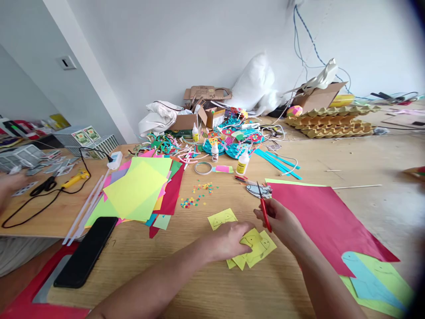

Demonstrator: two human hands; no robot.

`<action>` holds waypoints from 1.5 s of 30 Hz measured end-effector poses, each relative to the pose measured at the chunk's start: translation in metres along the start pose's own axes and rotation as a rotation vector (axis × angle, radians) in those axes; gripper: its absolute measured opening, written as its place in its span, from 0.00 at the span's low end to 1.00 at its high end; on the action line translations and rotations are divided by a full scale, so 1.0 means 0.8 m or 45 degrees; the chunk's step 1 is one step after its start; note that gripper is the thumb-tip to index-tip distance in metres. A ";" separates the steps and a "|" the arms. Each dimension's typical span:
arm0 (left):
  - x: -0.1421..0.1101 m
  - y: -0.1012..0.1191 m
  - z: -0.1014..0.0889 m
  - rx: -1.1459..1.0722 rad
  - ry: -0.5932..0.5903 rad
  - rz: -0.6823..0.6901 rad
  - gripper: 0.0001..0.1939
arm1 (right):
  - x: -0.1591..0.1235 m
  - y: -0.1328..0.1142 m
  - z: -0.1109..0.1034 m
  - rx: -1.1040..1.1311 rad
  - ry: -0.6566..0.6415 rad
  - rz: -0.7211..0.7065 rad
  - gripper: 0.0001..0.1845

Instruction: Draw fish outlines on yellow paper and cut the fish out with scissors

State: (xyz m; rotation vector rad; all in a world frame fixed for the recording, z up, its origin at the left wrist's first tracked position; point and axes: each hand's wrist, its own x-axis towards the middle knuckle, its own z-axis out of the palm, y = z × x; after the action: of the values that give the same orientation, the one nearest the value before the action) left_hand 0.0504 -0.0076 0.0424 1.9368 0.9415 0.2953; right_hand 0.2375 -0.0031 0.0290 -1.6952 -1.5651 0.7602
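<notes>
a left hand (229,240) pinches a yellow paper (252,237) bearing a drawing over similar pieces (267,246) on the tabletop (199,288), as the right hand (282,219) grips red-handled scissors (264,213).

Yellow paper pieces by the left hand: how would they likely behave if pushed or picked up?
The yellow paper pieces look thin, so they're probably light and bendable. Several overlap by the left hand, so a push may fan them apart.
</notes>
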 end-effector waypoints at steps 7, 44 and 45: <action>-0.003 -0.020 -0.044 0.500 0.276 -0.059 0.22 | 0.017 -0.019 0.006 -0.167 -0.102 -0.083 0.09; -0.005 -0.062 -0.023 0.653 0.400 -0.177 0.18 | 0.012 -0.023 0.051 0.381 -0.405 0.449 0.13; -0.005 -0.063 -0.023 0.651 0.404 -0.175 0.18 | 0.011 -0.025 0.051 0.405 -0.414 0.449 0.14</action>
State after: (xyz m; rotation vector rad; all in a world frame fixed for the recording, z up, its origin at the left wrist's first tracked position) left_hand 0.0130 0.0147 0.0114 2.3112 1.4634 0.3079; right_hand 0.1934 0.0105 0.0217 -1.6827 -1.2686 1.4450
